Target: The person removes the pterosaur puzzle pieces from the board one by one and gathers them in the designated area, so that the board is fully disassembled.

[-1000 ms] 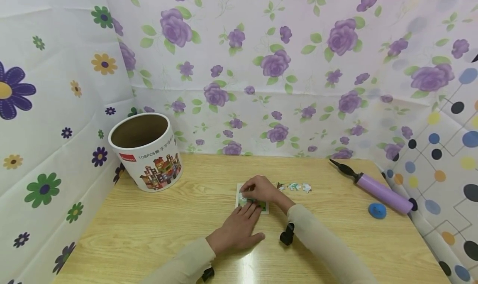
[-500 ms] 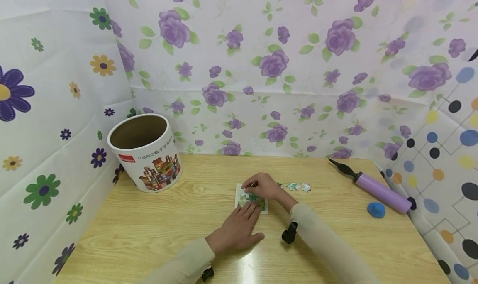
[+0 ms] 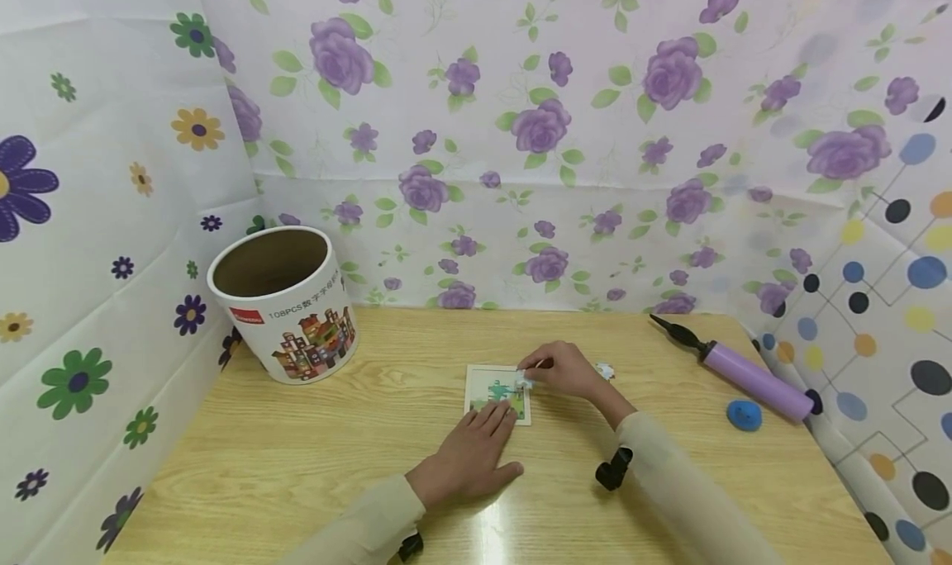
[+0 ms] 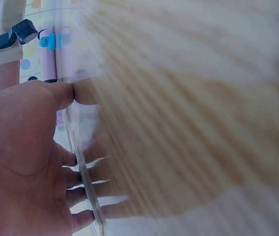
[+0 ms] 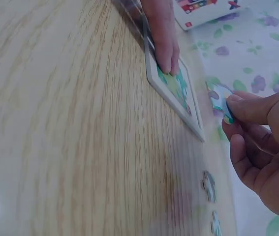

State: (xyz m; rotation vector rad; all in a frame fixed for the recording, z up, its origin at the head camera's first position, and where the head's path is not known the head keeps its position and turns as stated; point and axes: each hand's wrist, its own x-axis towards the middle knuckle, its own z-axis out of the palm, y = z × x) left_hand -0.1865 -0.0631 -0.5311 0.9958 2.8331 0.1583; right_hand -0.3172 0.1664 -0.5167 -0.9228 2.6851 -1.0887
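Since half a second before, your right hand (image 3: 567, 371) had drawn back from the middle of the puzzle board (image 3: 498, 394) to its right edge, and it now pinched one small puzzle piece (image 5: 221, 103) between thumb and forefinger, just beside the board's corner. I judge that you had picked up a new piece and were bringing it to the board, so the placing was not yet done. Your left hand (image 3: 476, 458) had stayed where it was: the fingers lay straight and a little apart, with the tips pressing flat on the near edge of the board to keep it from sliding.

The board was a thin, square, stiff card with a pale raised border and a green and blue picture inside. The piece looked like flat cardboard with a printed face. Some loose pieces (image 5: 208, 186) lay on the table (image 3: 312, 458) to the right of the board; its surface was smooth, light wood grain with a glossy shine. A round cardboard tub (image 3: 281, 301) stood open at the back left.
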